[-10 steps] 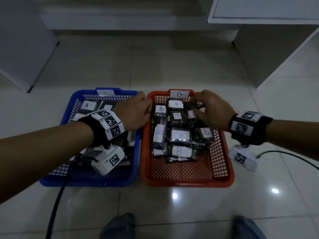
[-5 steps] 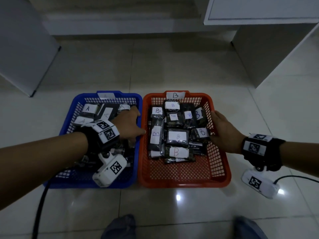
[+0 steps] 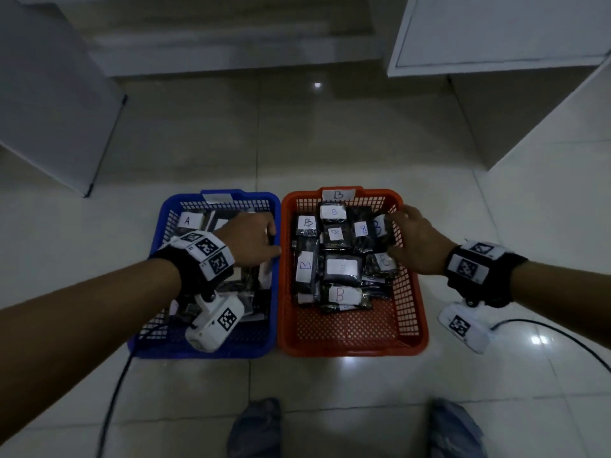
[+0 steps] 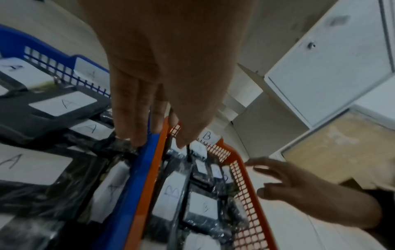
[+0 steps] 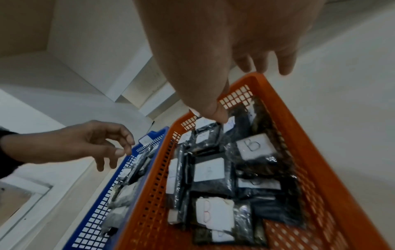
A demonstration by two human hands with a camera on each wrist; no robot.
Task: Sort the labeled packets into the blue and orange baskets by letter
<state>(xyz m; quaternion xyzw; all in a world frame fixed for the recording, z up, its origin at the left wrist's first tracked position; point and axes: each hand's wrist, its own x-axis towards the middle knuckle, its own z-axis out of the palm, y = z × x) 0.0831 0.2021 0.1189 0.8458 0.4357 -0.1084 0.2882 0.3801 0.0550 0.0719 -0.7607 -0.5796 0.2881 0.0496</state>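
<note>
The blue basket (image 3: 211,347) holds dark packets with white "A" labels (image 3: 188,221). To its right, the orange basket (image 3: 350,347) holds several "B" packets (image 3: 342,267). My left hand (image 3: 271,241) hovers over the blue basket's right side, its straight fingers (image 4: 136,133) reaching down to the rim where the baskets meet. It holds nothing. My right hand (image 3: 393,226) is above the orange basket's right rim with its fingers spread and empty. Its thumb (image 5: 215,111) hangs over the B packets (image 5: 254,145). The left wrist view shows A packets (image 4: 62,104) and B packets (image 4: 171,194).
Both baskets stand side by side on a glossy tiled floor (image 3: 297,143). White cabinets stand at the far left (image 3: 49,94) and far right (image 3: 512,34). Cables trail from both wrist cameras (image 3: 112,391). My knees (image 3: 258,428) show at the bottom edge.
Both hands have drawn back from the orange basket's far end. The left now stays at the blue basket's right rim; the right has spread its fingers over the orange basket's right rim.
</note>
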